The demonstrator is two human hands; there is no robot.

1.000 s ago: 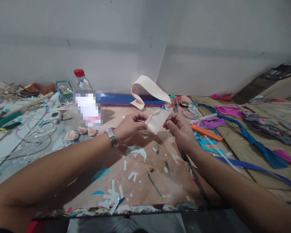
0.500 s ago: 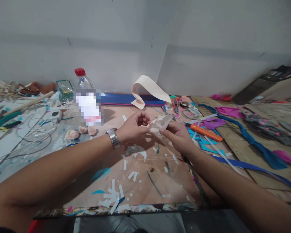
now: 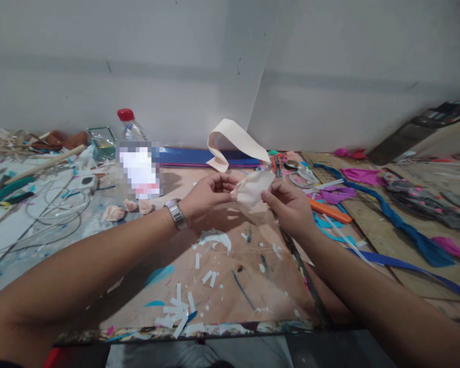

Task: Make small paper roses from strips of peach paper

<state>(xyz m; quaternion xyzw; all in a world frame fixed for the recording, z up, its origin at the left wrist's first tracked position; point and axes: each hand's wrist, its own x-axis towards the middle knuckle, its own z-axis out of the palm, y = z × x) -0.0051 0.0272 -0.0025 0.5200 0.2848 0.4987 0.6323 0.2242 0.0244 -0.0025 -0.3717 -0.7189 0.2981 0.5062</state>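
Note:
Between my hands, above the worktable (image 3: 222,276), is a cream piece of thin, crepe-like paper (image 3: 255,188), flat toward the right and bunched at its left end. My left hand (image 3: 210,196), with a metal watch on the wrist, closes its thumb and fingers on the bunched end. The right edge is pinched between the thumb and fingers of my right hand (image 3: 291,205). A longer cream strip (image 3: 235,134) stands curled just behind, against the wall. Small cream rolled roses (image 3: 114,212) lie left of my watch.
A red-capped bottle (image 3: 132,128) stands at the back left behind a blurred-out phone-like thing (image 3: 141,171). Green-handled pliers (image 3: 9,191) and a cable lie farther left. On the right are an orange cutter (image 3: 330,210), blue strips and a wooden board (image 3: 362,220). White paper scraps (image 3: 178,309) litter the front.
My right hand has moved slightly right, and the cream paper is spread wider and flatter between my hands. My left hand has stayed nearly in place, still gripping the bunched end.

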